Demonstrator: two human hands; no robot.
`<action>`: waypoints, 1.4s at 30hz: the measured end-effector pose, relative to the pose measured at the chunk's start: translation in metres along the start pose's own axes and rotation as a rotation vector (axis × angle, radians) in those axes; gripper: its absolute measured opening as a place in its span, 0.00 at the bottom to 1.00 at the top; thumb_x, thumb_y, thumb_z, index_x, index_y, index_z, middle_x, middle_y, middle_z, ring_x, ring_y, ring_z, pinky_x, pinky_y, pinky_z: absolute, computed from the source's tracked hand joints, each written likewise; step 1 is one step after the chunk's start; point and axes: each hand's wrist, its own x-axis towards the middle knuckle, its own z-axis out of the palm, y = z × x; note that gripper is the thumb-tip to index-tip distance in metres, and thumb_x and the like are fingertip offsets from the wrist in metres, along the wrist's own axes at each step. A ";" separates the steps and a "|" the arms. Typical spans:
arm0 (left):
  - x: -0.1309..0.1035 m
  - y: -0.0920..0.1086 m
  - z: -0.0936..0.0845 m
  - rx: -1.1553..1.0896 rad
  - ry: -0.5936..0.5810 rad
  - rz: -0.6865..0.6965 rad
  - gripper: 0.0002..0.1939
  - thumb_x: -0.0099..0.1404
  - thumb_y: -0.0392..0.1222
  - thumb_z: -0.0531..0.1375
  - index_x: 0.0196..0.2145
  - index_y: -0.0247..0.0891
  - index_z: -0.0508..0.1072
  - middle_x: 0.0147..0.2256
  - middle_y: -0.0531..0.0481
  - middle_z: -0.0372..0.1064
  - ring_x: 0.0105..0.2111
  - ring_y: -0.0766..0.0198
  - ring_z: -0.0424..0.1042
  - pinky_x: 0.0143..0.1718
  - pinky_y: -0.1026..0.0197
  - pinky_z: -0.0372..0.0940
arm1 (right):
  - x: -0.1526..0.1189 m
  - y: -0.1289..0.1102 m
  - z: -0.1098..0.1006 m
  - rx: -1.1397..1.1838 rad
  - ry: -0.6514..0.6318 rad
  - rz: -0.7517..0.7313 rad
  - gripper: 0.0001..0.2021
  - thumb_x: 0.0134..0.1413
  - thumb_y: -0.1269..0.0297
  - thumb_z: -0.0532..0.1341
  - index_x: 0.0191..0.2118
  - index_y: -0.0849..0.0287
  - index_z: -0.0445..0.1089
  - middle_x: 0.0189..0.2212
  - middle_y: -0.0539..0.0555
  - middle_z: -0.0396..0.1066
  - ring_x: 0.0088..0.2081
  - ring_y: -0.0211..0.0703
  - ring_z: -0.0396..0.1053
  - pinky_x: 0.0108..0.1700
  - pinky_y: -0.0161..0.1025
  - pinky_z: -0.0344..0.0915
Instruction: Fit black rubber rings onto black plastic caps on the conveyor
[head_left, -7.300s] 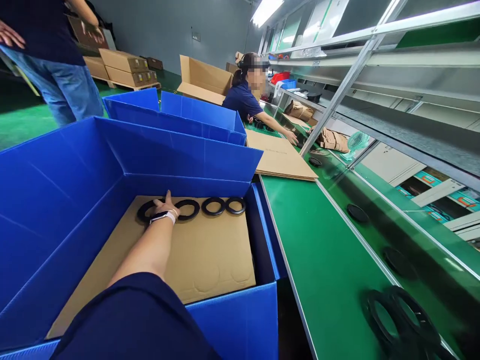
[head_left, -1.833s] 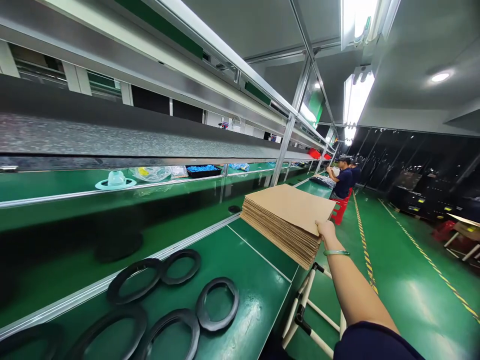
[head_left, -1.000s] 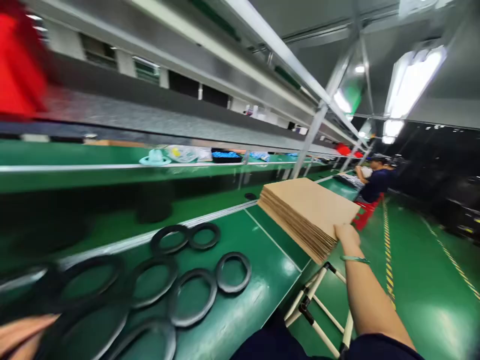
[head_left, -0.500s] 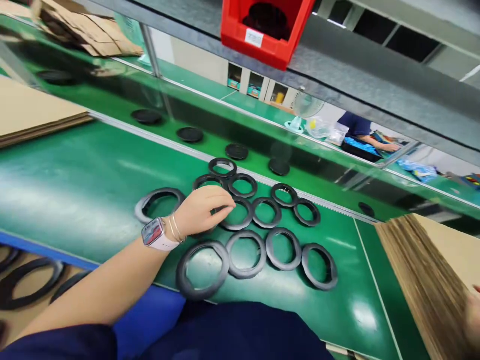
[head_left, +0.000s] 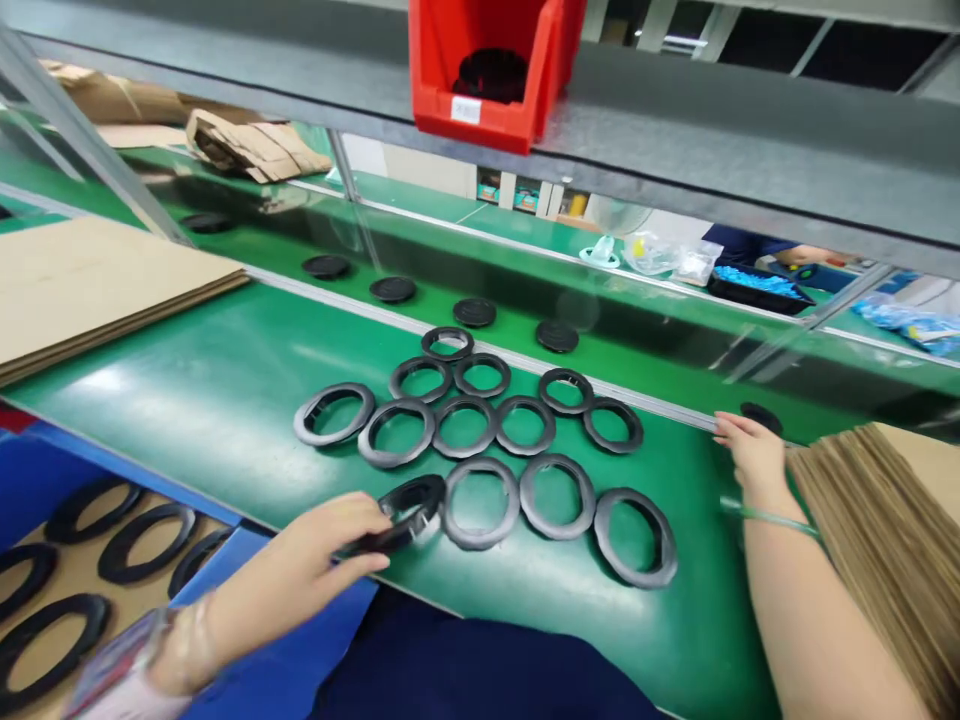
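My left hand [head_left: 330,545] pinches a black ring [head_left: 401,500] at the front edge of the green table and holds it tilted. Several black rings, such as one ring [head_left: 556,497] and another [head_left: 636,537], lie flat in loose rows to its right and behind. My right hand [head_left: 750,450] is at the metal rail by the conveyor, left of the cardboard stack, with thumb and index finger together; whether something small is between them cannot be made out.
Black discs [head_left: 475,312] sit on the green conveyor behind the rail. Cardboard sheets [head_left: 97,280] lie at left, a cardboard stack [head_left: 885,540] at right. A blue box [head_left: 247,600] with rings is at front left. A red bin [head_left: 476,115] stands on the shelf above. Another person's arm shows beyond.
My left hand has moved down toward the front edge and taken hold of the nearest ring, tilting it up. My right hand has come from the right edge to the rail.
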 end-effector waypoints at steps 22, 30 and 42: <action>0.200 0.054 0.096 -1.087 0.022 -0.460 0.31 0.58 0.60 0.69 0.53 0.42 0.72 0.51 0.42 0.75 0.60 0.45 0.66 0.67 0.41 0.55 | 0.058 0.028 0.007 -0.499 0.158 -0.234 0.15 0.57 0.76 0.57 0.45 0.65 0.78 0.46 0.60 0.72 0.50 0.48 0.67 0.60 0.40 0.60; 0.205 0.058 0.097 -0.867 -0.034 -0.335 0.17 0.68 0.54 0.59 0.46 0.40 0.75 0.45 0.46 0.75 0.51 0.53 0.70 0.59 0.53 0.60 | 0.116 0.043 0.001 -0.735 0.187 -0.064 0.10 0.51 0.73 0.65 0.39 0.72 0.78 0.46 0.72 0.68 0.49 0.62 0.66 0.56 0.49 0.60; 0.200 0.048 0.109 -0.929 -0.200 -0.345 0.18 0.63 0.48 0.66 0.47 0.41 0.66 0.50 0.46 0.73 0.49 0.56 0.73 0.55 0.51 0.66 | 0.126 0.049 -0.017 -0.744 0.052 -0.043 0.08 0.50 0.73 0.71 0.38 0.63 0.80 0.36 0.59 0.75 0.37 0.49 0.70 0.47 0.43 0.66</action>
